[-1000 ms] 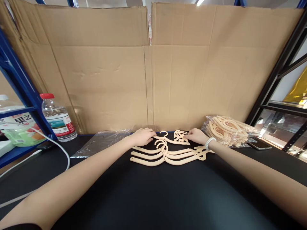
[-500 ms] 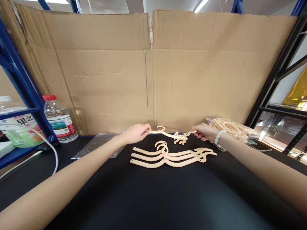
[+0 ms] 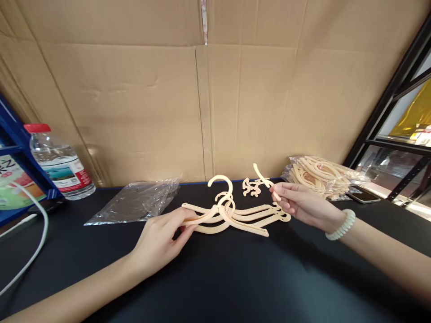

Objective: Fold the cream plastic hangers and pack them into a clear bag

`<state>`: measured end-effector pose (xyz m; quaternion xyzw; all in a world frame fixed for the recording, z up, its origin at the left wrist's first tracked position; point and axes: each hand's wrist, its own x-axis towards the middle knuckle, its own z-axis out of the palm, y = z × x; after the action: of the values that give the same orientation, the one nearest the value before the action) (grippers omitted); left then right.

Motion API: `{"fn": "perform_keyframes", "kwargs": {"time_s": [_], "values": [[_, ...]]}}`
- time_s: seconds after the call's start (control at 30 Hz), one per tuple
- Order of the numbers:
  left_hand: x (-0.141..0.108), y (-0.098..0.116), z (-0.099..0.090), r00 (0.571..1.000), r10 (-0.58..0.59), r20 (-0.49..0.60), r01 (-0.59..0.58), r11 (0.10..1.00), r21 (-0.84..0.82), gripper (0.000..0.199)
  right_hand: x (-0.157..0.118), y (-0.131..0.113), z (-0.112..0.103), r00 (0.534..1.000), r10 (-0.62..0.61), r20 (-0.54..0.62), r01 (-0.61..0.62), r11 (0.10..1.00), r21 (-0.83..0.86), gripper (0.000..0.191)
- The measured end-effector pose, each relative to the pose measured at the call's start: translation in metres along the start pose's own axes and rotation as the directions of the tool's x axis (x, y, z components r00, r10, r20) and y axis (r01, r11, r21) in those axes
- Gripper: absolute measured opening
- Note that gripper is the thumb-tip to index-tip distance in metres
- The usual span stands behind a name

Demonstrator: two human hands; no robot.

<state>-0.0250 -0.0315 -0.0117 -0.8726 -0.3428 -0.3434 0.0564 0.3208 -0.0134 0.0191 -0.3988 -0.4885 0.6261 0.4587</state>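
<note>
My left hand (image 3: 161, 240) pinches one arm of a beige clothes hanger (image 3: 247, 229), its hook standing up. Behind and partly under it, several similar hangers (image 3: 213, 230) lie overlapped on the black table, with small parts at their right ends. In my right hand (image 3: 305, 204) is a small curved beige piece (image 3: 261, 174), gripped between thumb and fingers and apart from the held hanger. Part of that piece is hidden by the fingers. A small pile of beige hook-shaped pieces (image 3: 252, 187) lies just left of my right hand, near the cardboard.
Clear plastic bag (image 3: 134, 202) lies flat at the left. Bagged beige hangers (image 3: 319, 175) and a phone (image 3: 363, 195) are at the right. A red-capped water bottle (image 3: 63, 168) and white cable (image 3: 42, 233) stand left. A cardboard wall (image 3: 141, 112) closes off the back.
My left hand has brought the held hanger nearer, over the lying hangers. My right hand now holds a curved piece away from the pile. The view has tilted down.
</note>
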Motion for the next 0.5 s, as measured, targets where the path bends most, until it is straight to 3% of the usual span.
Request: {"fn": "perform_keyframes", "kwargs": {"time_s": [0.17,0.3,0.5], "values": [[-0.001,0.004,0.007,1.0,-0.002,-0.003,0.001,0.997,-0.08,0.021,-0.012,0.012,0.002,1.0,-0.015,-0.011,0.016,0.997,0.077,0.03],[0.003,0.004,0.004,0.999,-0.03,0.034,0.035,0.988,-0.148,0.02,-0.012,0.014,-0.001,0.999,-0.05,-0.022,0.05,0.999,0.012,0.031],[0.003,0.002,0.004,0.996,-0.035,0.077,0.047,0.986,-0.16,0.012,-0.009,0.022,0.001,0.991,-0.098,0.089,0.1,0.995,-0.016,0.021]]}}
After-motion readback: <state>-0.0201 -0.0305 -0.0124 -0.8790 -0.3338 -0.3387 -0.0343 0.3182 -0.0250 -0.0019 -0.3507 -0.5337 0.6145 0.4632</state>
